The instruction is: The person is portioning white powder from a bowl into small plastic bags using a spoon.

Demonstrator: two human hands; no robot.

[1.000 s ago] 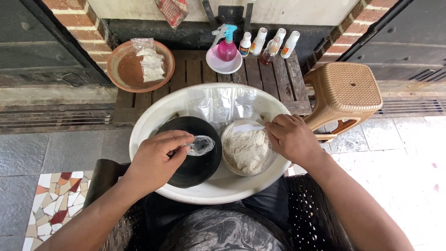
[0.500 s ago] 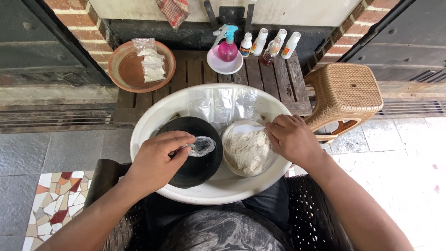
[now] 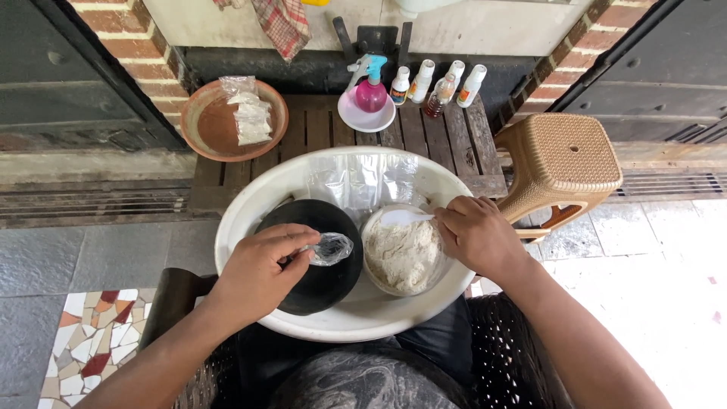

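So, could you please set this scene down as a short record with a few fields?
left hand: left hand holds a small clear plastic bag over the black bowl
right hand: right hand holds a white spoon in the whitish powder of a clear bowl
holder: both bowls sit in a large white basin on the person's lap
behind: wooden slatted table with clay dish, pink spray bottle and small bottles
right side: tan plastic stool

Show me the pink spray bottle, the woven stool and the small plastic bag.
pink spray bottle [image 3: 370, 95], head view, on its round pink body
woven stool [image 3: 560, 155], head view, on its seat top
small plastic bag [image 3: 331, 248], head view, on its crumpled middle
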